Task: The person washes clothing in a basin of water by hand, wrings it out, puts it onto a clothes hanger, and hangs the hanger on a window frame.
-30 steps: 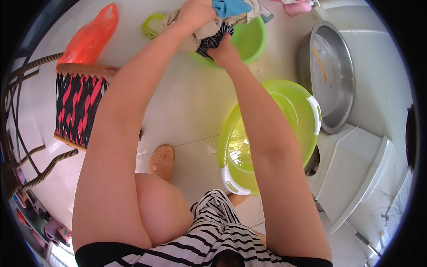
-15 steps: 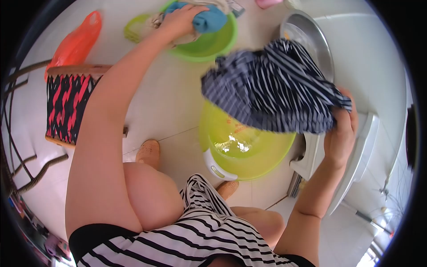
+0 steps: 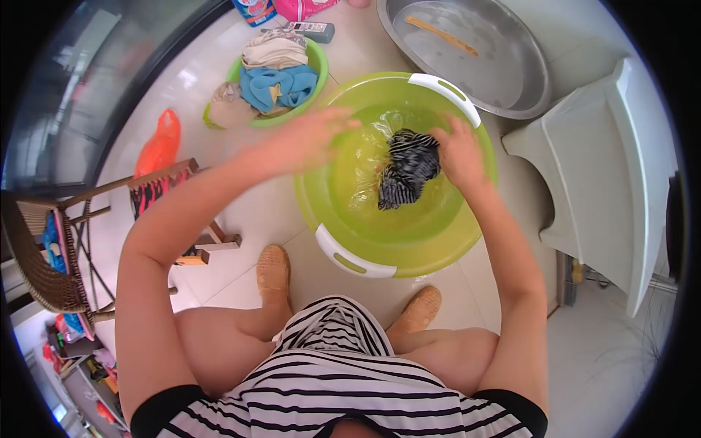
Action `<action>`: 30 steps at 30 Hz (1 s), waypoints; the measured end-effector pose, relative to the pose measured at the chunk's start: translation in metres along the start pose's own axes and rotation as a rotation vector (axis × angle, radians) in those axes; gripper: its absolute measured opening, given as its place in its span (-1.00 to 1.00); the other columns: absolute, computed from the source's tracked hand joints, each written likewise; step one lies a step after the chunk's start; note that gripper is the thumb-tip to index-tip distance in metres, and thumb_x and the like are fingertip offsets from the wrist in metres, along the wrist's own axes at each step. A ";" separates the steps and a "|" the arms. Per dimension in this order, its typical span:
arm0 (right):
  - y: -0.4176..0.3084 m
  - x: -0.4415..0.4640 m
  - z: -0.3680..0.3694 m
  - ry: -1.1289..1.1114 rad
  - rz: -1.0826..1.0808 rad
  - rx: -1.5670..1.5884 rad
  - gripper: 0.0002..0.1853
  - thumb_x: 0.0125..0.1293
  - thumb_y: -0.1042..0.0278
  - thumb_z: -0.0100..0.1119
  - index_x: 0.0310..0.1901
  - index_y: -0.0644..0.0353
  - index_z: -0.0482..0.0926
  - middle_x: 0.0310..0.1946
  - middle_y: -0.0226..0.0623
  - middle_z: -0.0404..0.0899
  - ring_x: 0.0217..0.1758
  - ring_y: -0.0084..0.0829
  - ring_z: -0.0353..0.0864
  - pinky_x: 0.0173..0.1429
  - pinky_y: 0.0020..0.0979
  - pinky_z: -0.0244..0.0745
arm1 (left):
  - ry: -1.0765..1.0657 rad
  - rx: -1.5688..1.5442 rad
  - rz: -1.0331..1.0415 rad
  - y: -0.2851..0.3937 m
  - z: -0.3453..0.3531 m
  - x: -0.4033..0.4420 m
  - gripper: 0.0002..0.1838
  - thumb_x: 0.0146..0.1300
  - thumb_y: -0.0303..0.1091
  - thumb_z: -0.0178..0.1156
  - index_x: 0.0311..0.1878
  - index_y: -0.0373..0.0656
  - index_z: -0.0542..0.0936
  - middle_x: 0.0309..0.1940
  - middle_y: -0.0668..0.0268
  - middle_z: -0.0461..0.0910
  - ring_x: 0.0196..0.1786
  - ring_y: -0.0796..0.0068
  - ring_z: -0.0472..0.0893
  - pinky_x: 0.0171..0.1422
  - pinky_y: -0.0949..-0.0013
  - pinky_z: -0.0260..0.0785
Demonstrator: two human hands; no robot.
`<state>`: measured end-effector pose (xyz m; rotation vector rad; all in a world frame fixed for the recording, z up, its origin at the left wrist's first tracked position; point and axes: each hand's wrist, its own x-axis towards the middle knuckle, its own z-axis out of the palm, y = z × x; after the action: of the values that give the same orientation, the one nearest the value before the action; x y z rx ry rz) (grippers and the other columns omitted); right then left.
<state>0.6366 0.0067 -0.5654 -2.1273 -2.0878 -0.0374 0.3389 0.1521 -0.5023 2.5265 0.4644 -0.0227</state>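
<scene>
A black-and-white striped garment (image 3: 409,164) lies bunched in the water of a large yellow-green tub (image 3: 332,226) with white handles. At the garment's upper right edge, my right hand (image 3: 460,153) has its fingers pressed on the cloth. My left hand (image 3: 307,139), smeared by motion, is over the tub's left rim and away from the garment. A smaller green basin (image 3: 318,62), at the upper left, holds a blue cloth (image 3: 281,87) and beige cloths (image 3: 274,51).
A metal basin (image 3: 537,87) with a wooden stick (image 3: 442,36) stands at the upper right, near a white pedestal (image 3: 591,146). On the left are a red bag (image 3: 161,142), a low woven stool (image 3: 164,179) and a wicker chair (image 3: 36,255). Packages (image 3: 255,9) lie at the top.
The striped garment has gone from the green basin, through the air, down into the tub's water with my right hand. My left hand has let go of the blue cloth and moved toward the tub.
</scene>
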 end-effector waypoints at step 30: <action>-0.062 0.000 -0.108 0.205 0.233 1.701 -0.66 0.27 0.60 -0.23 -0.04 0.25 0.55 -0.21 -0.39 0.52 -0.19 -0.63 0.45 -0.01 -0.56 0.40 | 0.622 -1.925 -0.554 0.017 0.162 0.073 -0.62 0.40 -0.18 0.11 0.19 -0.14 0.51 -0.01 0.21 0.65 -0.04 0.35 0.68 0.08 0.24 0.54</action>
<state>0.5847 -0.0067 -0.4524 -1.0732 -0.8686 1.0418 0.4259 0.0757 -0.6381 0.4399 0.8055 0.6576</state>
